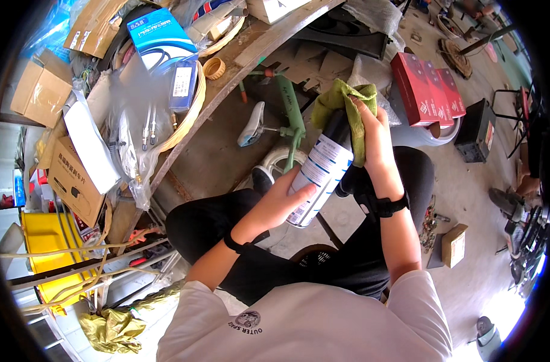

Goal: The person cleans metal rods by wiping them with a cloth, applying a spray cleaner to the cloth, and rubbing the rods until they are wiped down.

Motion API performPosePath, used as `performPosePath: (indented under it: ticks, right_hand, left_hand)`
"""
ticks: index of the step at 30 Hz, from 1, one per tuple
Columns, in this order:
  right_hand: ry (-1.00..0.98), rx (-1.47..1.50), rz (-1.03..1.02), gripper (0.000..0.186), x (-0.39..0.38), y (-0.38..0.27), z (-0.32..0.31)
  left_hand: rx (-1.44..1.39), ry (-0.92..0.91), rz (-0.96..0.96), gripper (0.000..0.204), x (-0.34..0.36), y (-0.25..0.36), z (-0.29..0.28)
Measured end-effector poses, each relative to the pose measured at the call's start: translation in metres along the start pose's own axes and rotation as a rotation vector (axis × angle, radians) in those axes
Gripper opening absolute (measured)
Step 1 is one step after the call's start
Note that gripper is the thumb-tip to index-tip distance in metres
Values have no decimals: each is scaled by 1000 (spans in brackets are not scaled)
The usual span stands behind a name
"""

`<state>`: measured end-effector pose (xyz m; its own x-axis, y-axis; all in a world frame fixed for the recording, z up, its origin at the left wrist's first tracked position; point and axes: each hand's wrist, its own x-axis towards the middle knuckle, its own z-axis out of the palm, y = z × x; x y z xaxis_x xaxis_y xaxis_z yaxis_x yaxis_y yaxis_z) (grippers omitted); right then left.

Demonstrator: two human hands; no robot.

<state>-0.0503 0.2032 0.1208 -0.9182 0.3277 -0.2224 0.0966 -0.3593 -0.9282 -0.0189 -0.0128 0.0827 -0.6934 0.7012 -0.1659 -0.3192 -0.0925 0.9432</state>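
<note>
A white spray can (324, 163) with blue bands and a black upper end is held at a tilt above my lap. The fingers of my left hand (269, 202) wrap round its lower part, thumb across the label. My right hand (376, 136) grips a green cloth (334, 99) that is bunched over and beside the black end. Whether a cap or nozzle sits under the cloth is hidden. Both hands are closed.
A wooden bench (211, 105) at the left carries a wicker basket, a blue box (163, 42) and cardboard boxes. Ahead stands a small green bicycle frame (290, 108). Red boxes (417, 90) rest on a round container at the right, near a black box (475, 130).
</note>
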Motion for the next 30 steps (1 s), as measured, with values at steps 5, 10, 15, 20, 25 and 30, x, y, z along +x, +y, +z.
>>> performPosePath:
  ticks: [5, 10, 15, 20, 25, 30]
  right_hand:
    - [-119, -270, -57, 26, -5, -13, 0]
    - [-126, -477, -34, 26, -3, -8, 4]
    - [-97, -846, -185, 27, -4, 2, 4]
    - [-25, -1025, -315, 27, -1, 11, 4]
    - [-19, -527, -82, 30, -1, 0, 11]
    - [-97, 138, 36, 36, -7, 9, 15]
  left_hand:
    - [631, 175, 50, 45, 0, 26, 3]
    - [905, 260, 210, 47, 2, 19, -1]
    - [1008, 258, 196, 50, 1, 9, -3]
    - [1070, 277, 112, 51, 3, 14, -2]
    - [813, 233, 25, 50, 0, 24, -2]
    - [288, 132, 95, 45, -1, 0, -12]
